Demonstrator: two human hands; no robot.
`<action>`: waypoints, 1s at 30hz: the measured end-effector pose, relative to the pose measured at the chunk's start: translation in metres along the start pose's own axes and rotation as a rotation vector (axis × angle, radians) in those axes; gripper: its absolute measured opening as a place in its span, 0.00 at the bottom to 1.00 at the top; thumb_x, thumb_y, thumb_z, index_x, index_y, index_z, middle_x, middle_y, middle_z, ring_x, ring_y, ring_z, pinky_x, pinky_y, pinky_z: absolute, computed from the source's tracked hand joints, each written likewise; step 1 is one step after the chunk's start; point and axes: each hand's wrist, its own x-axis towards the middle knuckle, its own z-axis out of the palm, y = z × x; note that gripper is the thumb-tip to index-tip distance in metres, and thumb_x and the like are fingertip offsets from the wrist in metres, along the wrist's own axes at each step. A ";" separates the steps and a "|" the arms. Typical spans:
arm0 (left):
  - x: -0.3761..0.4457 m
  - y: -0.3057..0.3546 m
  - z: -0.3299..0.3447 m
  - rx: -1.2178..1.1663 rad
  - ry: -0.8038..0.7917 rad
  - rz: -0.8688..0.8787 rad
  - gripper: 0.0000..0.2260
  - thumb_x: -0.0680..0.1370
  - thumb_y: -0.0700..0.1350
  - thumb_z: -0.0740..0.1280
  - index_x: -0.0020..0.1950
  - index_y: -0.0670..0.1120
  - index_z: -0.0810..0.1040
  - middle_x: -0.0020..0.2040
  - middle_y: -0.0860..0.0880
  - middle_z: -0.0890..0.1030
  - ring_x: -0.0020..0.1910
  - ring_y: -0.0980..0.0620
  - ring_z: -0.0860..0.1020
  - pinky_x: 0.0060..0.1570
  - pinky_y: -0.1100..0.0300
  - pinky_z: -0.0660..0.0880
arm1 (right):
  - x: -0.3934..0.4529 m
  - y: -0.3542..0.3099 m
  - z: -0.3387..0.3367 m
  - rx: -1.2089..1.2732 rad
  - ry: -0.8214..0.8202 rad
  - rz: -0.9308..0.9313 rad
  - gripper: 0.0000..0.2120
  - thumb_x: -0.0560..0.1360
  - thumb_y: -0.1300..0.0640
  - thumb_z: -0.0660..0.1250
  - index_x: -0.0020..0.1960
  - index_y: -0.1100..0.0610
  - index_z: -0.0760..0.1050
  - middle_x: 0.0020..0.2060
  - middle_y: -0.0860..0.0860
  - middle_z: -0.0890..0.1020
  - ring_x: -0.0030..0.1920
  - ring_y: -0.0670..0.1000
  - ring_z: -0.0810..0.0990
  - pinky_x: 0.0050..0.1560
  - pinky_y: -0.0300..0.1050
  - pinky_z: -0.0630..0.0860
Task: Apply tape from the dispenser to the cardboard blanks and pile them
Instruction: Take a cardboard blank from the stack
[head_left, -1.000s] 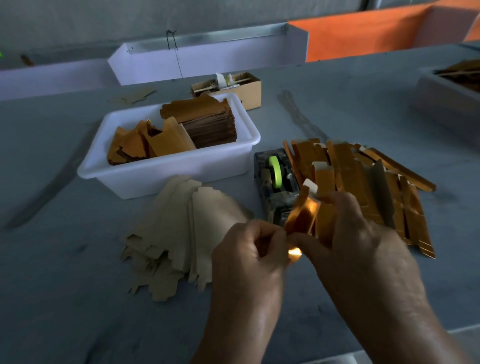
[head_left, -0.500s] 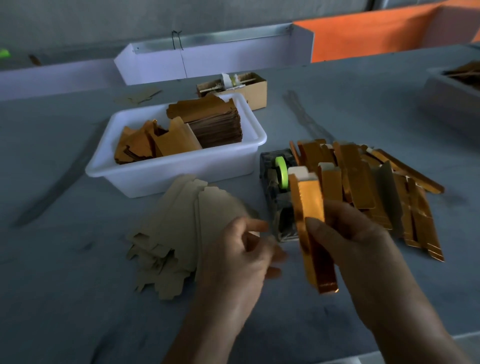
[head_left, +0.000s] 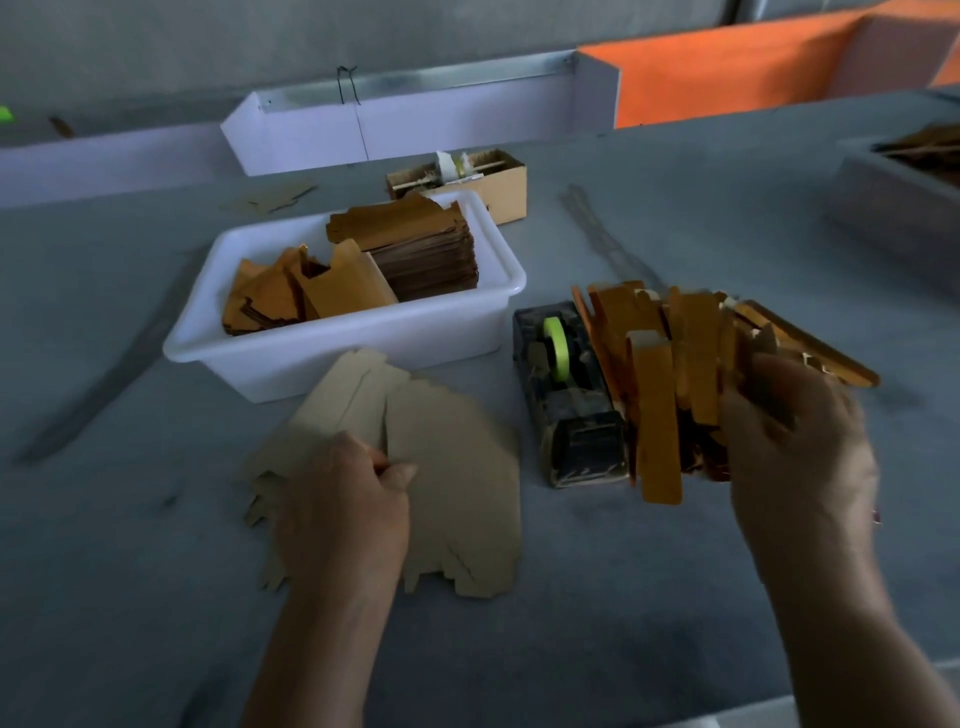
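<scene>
A fanned pile of flat beige cardboard blanks (head_left: 452, 467) lies on the grey table in front of me. My left hand (head_left: 343, 514) rests on this pile, thumb and fingers pinching the edge of the top blank. The dark tape dispenser (head_left: 571, 410) with a green tape roll (head_left: 557, 345) stands right of the blanks. Beside it sits a heap of folded gold-orange pieces (head_left: 691, 358), and one long folded piece (head_left: 657, 421) lies on its near left side. My right hand (head_left: 795, 441) is over the heap's near right part, blurred, its fingertips hidden.
A white tub (head_left: 332, 358) holding stacked brown and orange blanks stands behind the beige pile. A small cardboard box (head_left: 498, 187) sits behind it, a grey tray (head_left: 893, 208) at the far right, and white and orange walls along the table's back edge.
My right hand carried the folded gold piece right, to the heap. My left hand let go of it and dropped onto the beige blanks, taking hold of the top one.
</scene>
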 end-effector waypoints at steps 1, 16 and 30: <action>0.000 0.000 -0.001 -0.001 0.011 0.003 0.11 0.77 0.53 0.67 0.46 0.45 0.75 0.40 0.47 0.77 0.41 0.45 0.75 0.41 0.54 0.70 | -0.006 0.002 -0.002 -0.004 0.032 -0.032 0.16 0.76 0.53 0.64 0.63 0.53 0.73 0.63 0.54 0.72 0.60 0.57 0.74 0.56 0.52 0.74; 0.000 -0.006 -0.006 -0.257 0.035 0.001 0.08 0.76 0.48 0.70 0.39 0.46 0.75 0.33 0.52 0.76 0.34 0.52 0.74 0.35 0.58 0.67 | -0.020 -0.005 -0.007 0.137 0.025 -0.120 0.09 0.76 0.59 0.63 0.53 0.48 0.77 0.56 0.46 0.77 0.53 0.54 0.80 0.49 0.51 0.78; -0.032 0.016 -0.025 -0.903 -0.306 0.040 0.05 0.74 0.47 0.70 0.38 0.51 0.82 0.34 0.52 0.83 0.36 0.55 0.79 0.40 0.55 0.76 | -0.059 -0.052 0.001 0.548 -0.659 0.204 0.18 0.64 0.43 0.65 0.53 0.45 0.76 0.42 0.39 0.82 0.43 0.38 0.80 0.33 0.32 0.76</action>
